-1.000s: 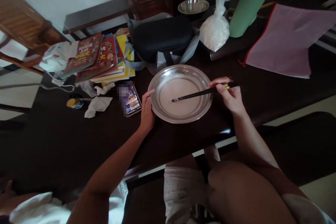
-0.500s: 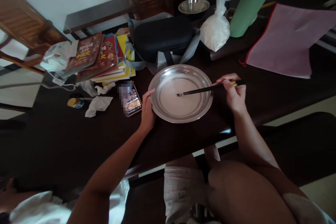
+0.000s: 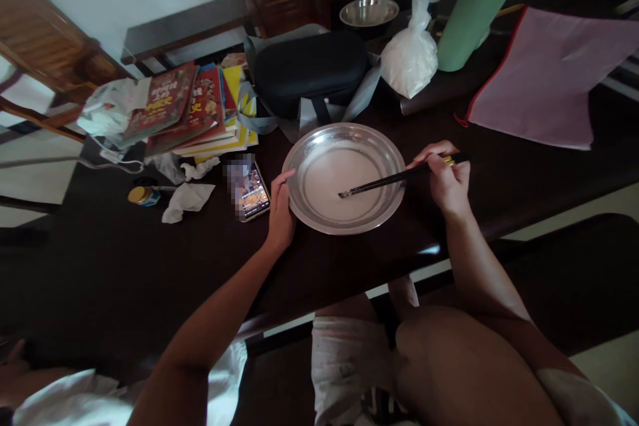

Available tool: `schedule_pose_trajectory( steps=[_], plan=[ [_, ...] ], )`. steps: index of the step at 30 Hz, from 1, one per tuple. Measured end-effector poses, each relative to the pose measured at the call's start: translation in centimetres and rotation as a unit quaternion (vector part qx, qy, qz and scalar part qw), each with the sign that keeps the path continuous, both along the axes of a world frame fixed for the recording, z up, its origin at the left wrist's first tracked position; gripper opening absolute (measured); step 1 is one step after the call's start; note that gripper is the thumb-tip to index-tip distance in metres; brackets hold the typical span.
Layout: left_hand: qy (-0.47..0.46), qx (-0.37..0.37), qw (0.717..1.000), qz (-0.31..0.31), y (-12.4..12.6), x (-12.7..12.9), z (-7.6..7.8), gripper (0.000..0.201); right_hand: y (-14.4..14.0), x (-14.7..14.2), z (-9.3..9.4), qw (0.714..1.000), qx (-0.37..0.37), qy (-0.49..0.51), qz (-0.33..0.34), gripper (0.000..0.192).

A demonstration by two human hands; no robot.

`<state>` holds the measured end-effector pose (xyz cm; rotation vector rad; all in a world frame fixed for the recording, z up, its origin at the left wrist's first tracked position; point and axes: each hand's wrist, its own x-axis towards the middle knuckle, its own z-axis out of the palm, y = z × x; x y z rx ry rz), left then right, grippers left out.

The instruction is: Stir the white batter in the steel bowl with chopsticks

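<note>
A wide steel basin stands near the table's front edge with a whitish liquid in its bottom. My left hand grips the basin's left rim, fingers on the edge. In my right hand is a pair of black chopsticks, held slanting over the right rim. Their tips reach into the liquid near the basin's middle. Left of my left hand lies a lit phone, partly blurred out.
Behind the basin sits a black case with grey straps. Books, tissues and a small jar lie left. A tied bag of white powder, a green roll and a pink bag are right. Another person's arm shows lower left.
The chopstick tips have moved slightly toward me within the liquid, and my right hand has shifted a little with them. My left hand and the basin stay put.
</note>
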<state>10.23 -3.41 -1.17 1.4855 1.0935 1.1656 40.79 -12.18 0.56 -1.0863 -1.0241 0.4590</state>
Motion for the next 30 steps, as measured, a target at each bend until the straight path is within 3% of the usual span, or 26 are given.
schedule_pose_trajectory(
  steps=[4,9,14,16,20,26,30],
  plan=[
    [0.022,0.009,1.000,-0.005,-0.08,-0.01,0.24,0.038,-0.08,-0.10,0.26,0.997,-0.053,-0.047,0.024,0.033],
    [0.013,0.003,1.000,-0.003,-0.04,0.00,0.24,0.039,0.01,-0.08,0.14,0.999,0.006,0.004,-0.040,0.032],
    [0.013,0.013,1.000,0.000,-0.04,0.09,0.28,0.041,-0.23,-0.24,0.36,0.998,-0.040,-0.035,0.024,0.030],
    [0.010,0.008,1.000,0.004,-0.03,0.13,0.23,0.040,-0.17,-0.24,0.39,0.998,-0.046,-0.049,0.008,0.032],
    [0.003,0.006,1.000,0.006,0.02,0.17,0.10,0.042,0.07,-0.07,0.06,0.999,0.013,0.001,-0.048,0.031],
    [-0.004,0.004,1.000,0.002,0.03,0.09,-0.02,0.042,-0.21,-0.14,0.25,0.997,-0.046,-0.049,0.021,0.030],
    [0.002,0.001,1.000,0.000,0.08,0.03,-0.08,0.042,-0.08,-0.14,0.19,0.999,-0.010,-0.028,-0.033,0.031]
  ],
)
